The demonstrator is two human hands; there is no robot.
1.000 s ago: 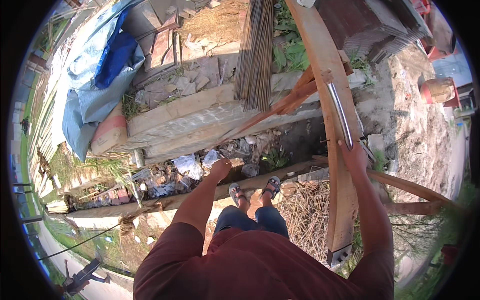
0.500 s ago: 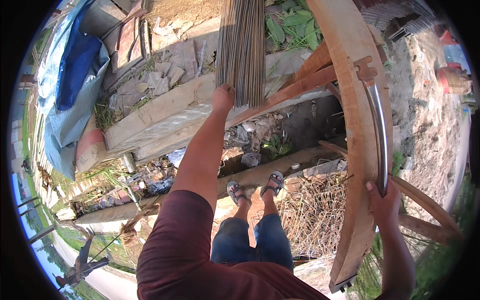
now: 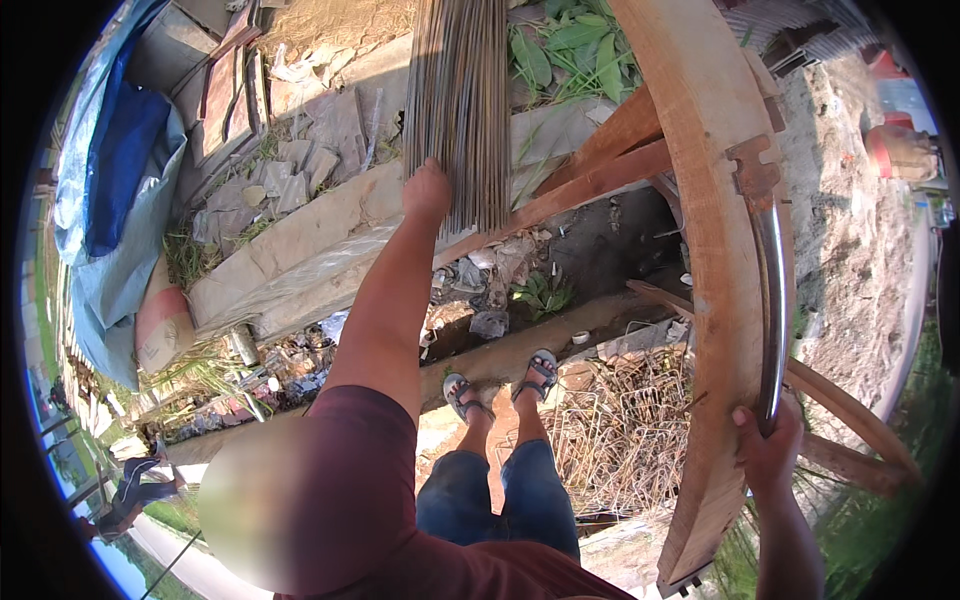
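Observation:
At the upper middle, a long bundle of thin steel rods (image 3: 470,120) reaches over the concrete ledge toward me. My left hand (image 3: 428,190) is closed at the bundle's left edge, near its close end; how many rods it grips is hidden. To my right, a rebar bending wrench (image 3: 772,310) lies along a thick wooden beam (image 3: 700,200), its rusty notched head away from me and its shiny tube handle pointing back. Around the handle's near end my right hand (image 3: 772,440) is closed, its thumb against the beam.
A concrete ledge (image 3: 300,240) and a ditch with litter (image 3: 490,322) run ahead of my feet. Cut rod pieces (image 3: 620,420) lie heaped beside the beam. Blue tarpaulin (image 3: 130,180) hangs at left, near broken tiles (image 3: 290,185). Another person (image 3: 130,495) is at the far lower left.
The view has shifted a little, so most things sit further left and lower. My left hand is slightly further along the rods from their near ends. The right hand still grips the wrench.

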